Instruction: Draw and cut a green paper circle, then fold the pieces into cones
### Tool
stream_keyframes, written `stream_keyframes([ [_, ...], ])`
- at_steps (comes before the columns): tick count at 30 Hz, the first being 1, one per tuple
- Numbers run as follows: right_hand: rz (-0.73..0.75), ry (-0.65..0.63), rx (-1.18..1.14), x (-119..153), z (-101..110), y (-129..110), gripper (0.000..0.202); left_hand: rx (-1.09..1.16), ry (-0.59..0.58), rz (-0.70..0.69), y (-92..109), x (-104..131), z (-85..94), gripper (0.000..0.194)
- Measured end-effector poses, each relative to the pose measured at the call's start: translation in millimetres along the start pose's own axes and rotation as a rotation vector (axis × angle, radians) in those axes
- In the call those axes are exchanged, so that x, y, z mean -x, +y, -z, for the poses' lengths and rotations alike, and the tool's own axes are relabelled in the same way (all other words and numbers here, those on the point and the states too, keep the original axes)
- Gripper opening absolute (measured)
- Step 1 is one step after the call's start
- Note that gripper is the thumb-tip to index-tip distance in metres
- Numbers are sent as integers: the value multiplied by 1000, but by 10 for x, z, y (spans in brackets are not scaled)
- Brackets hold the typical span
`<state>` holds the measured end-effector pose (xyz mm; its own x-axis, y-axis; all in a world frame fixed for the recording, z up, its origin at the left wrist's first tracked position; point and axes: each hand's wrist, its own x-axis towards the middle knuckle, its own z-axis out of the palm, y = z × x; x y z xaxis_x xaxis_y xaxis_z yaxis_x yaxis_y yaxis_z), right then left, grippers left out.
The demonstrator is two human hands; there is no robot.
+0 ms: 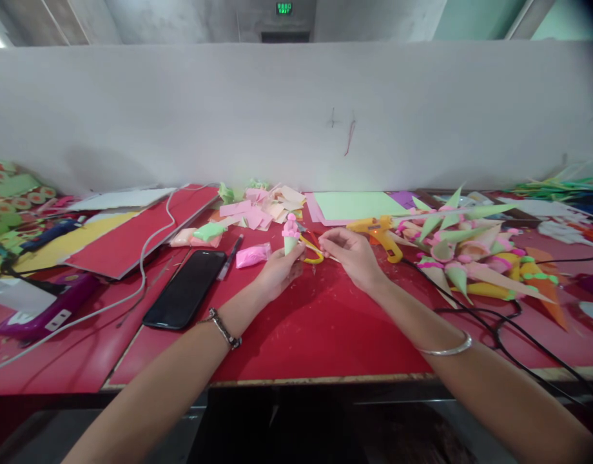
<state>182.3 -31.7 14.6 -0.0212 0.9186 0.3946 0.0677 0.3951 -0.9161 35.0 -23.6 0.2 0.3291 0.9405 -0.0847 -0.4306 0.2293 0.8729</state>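
Observation:
My left hand [278,274] is closed around a small pale-green paper cone [290,244] topped with pink balls, held upright above the red tabletop. To its right, my right hand [352,254] has thumb and fingers pinched together. Whatever sits between those fingertips is too small to make out. Yellow-handled scissors [317,257] lie between the two hands, partly hidden. Just beyond my right hand is a yellow glue gun [381,235]. A bright pink packet of modelling clay or similar [252,256] lies left of the cone.
Finished paper cones [470,251] are heaped on the right beside black cables [494,332]. A black phone [185,290] and a pen [231,254] lie on the left. Paper scraps [262,207] and green sheets [359,205] line the white partition [204,116]. A white cable [144,264] crosses the left side.

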Motion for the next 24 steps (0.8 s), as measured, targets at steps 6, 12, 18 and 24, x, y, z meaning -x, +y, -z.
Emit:
stream_keyframes([
  [6,-82,-30,-133,-2,13,17,22,30,1,7,25,12,-19,17],
  [12,-88,-18,-86,-21,31,59,25,44,-39,6,50,50,-49,20],
  [18,-157,-8,-193,-19,17,61,23,47,-133,23,36,48,-33,23],
  [24,-153,-51,-170,-2,18,29,22,53,-124,57,39,56,-38,25],
])
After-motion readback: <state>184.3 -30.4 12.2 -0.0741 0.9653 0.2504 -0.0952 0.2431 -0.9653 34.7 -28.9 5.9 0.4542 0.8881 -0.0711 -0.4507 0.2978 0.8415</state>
